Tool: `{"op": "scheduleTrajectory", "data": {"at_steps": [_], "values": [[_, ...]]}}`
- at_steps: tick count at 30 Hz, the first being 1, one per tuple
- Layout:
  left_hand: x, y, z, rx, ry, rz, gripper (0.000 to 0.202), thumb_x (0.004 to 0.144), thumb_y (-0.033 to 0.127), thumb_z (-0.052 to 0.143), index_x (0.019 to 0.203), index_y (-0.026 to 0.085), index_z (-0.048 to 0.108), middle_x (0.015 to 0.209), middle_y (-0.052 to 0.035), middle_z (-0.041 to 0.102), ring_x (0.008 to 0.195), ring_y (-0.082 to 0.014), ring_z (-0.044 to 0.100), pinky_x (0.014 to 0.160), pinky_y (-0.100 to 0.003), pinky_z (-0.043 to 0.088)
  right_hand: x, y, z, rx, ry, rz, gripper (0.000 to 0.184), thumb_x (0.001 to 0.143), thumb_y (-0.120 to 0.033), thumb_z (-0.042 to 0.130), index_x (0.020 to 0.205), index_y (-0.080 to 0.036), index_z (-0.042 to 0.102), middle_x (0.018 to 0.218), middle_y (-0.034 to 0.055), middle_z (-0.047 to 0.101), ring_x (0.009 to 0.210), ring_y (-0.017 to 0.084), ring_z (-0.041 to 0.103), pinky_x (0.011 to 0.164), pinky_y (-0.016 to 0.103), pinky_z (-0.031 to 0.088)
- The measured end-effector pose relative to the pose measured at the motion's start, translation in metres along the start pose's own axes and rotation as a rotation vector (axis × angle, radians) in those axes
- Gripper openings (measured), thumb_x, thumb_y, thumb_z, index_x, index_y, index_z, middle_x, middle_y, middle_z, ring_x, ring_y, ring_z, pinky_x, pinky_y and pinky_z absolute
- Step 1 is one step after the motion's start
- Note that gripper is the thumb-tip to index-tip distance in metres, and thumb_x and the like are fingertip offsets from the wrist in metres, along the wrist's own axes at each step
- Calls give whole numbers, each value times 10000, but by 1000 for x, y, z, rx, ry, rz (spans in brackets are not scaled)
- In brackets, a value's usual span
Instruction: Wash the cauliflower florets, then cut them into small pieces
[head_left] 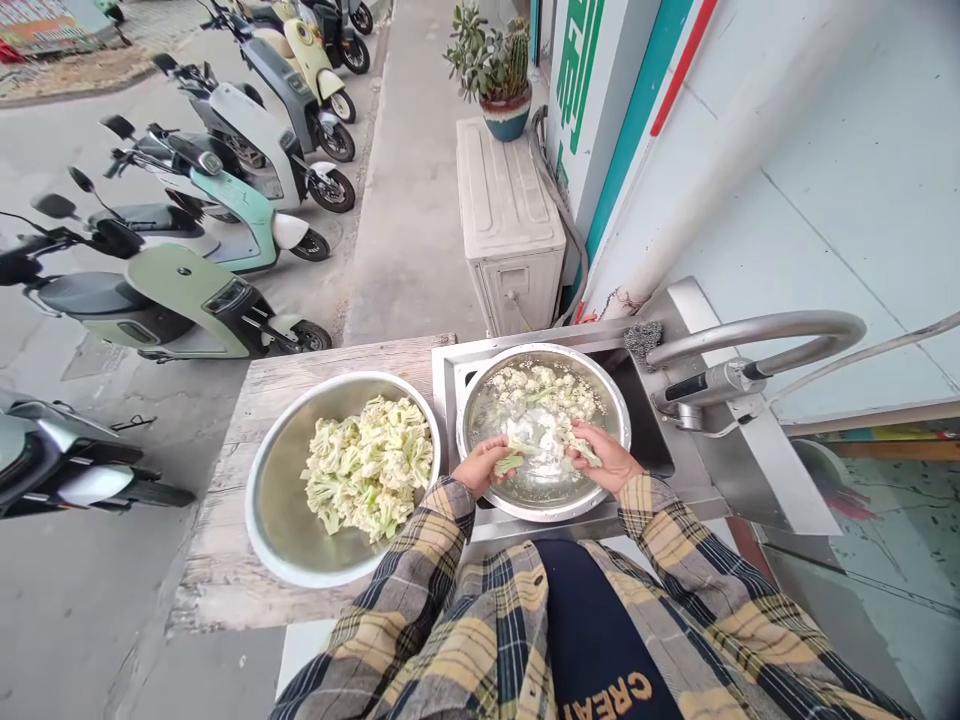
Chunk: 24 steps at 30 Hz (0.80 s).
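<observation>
My left hand (482, 464) is closed on a piece of cauliflower (510, 463) with a pale green stem, over the near left part of a metal basin (619, 420). Across from it, my right hand (609, 458) grips another cauliflower piece (585, 450). Water (536, 480) fills the basin and splashes white between my hands. Cauliflower florets (544, 385) float toward the far side, with small crumbs around them. To the left, a wide metal bowl (281, 500) holds a heap of cut cauliflower (371, 460).
The basin sits over a steel sink (652, 440) with a curved faucet (757, 335) at right and a scouring pad (643, 340) behind. A wooden board (217, 580) carries the bowl. Beyond stand an outdoor unit (510, 200), a potted plant (506, 110) and several scooters (187, 290).
</observation>
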<state>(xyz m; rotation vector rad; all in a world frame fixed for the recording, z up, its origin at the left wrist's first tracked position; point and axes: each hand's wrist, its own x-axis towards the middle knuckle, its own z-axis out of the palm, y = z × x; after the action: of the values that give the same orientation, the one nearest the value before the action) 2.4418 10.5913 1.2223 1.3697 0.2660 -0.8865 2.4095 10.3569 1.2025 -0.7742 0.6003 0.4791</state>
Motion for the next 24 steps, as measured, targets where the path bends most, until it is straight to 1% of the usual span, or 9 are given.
{"op": "scheduleTrajectory", "data": {"at_steps": [3, 5, 10, 12, 14, 16, 18, 21, 24], "values": [[-18, 9, 1, -84, 49, 52, 275, 672, 372, 687, 789, 188, 519, 818, -57, 654, 613, -155, 611, 423, -211, 339, 1, 7, 22, -69, 0, -4, 335, 690, -293, 718, 1006, -237, 623, 806, -16, 613, 593, 92, 563, 448, 179, 382], [-38, 21, -7, -52, 139, 126, 254, 703, 389, 660, 798, 190, 533, 830, -61, 665, 634, -162, 616, 434, -216, 360, -1, 15, 48, -142, -92, -18, 323, 714, -314, 703, 1018, -227, 638, 824, -6, 633, 619, 108, 580, 504, 210, 437], [-112, 65, -66, 291, 531, 307, 333, 731, 436, 660, 926, 180, 573, 997, -71, 665, 861, -220, 650, 530, -230, 449, -13, 47, 140, -277, -344, -112, 415, 748, -389, 703, 1106, -191, 633, 1014, 58, 670, 922, 188, 621, 811, 325, 495], [-136, 77, -91, 473, 763, 276, 453, 707, 482, 667, 1028, 174, 582, 942, -73, 676, 905, -258, 654, 597, -272, 498, -18, 56, 169, -299, -525, -120, 547, 775, -440, 686, 1265, -235, 554, 1196, 79, 621, 1093, 211, 579, 900, 345, 474], [-150, 82, -108, 730, 899, 168, 543, 701, 521, 651, 1112, 172, 594, 966, -101, 689, 922, -300, 655, 678, -350, 530, -20, 58, 182, -371, -695, -135, 633, 785, -470, 678, 1360, -298, 474, 1354, 70, 528, 1197, 225, 527, 938, 353, 461], [-154, 80, -117, 976, 951, 100, 561, 705, 518, 635, 1138, 161, 616, 1087, -148, 673, 982, -343, 640, 776, -430, 527, -18, 53, 174, -472, -725, -177, 618, 797, -475, 664, 1363, -310, 478, 1383, 66, 508, 1194, 229, 536, 939, 358, 462], [-150, 74, -117, 1102, 988, 117, 533, 728, 496, 608, 1130, 147, 634, 1188, -174, 637, 1054, -360, 613, 860, -469, 501, -8, 39, 145, -567, -607, -223, 522, 833, -459, 615, 1312, -265, 540, 1303, 86, 578, 1097, 217, 598, 898, 355, 484], [-135, 66, -105, 961, 1009, 212, 495, 780, 496, 558, 1131, 157, 639, 1129, -144, 671, 1026, -307, 635, 865, -431, 511, 12, 5, 76, -770, -378, -238, 370, 890, -391, 509, 1198, -220, 619, 1155, 90, 666, 941, 195, 650, 785, 335, 519], [-111, 64, -84, 715, 856, 308, 482, 788, 511, 569, 1123, 171, 639, 1039, -105, 700, 921, -251, 666, 802, -374, 533, 25, -26, 11, -1183, -233, -340, 280, 865, -279, 526, 1085, -208, 684, 1097, 72, 697, 966, 206, 639, 838, 336, 491]]}}
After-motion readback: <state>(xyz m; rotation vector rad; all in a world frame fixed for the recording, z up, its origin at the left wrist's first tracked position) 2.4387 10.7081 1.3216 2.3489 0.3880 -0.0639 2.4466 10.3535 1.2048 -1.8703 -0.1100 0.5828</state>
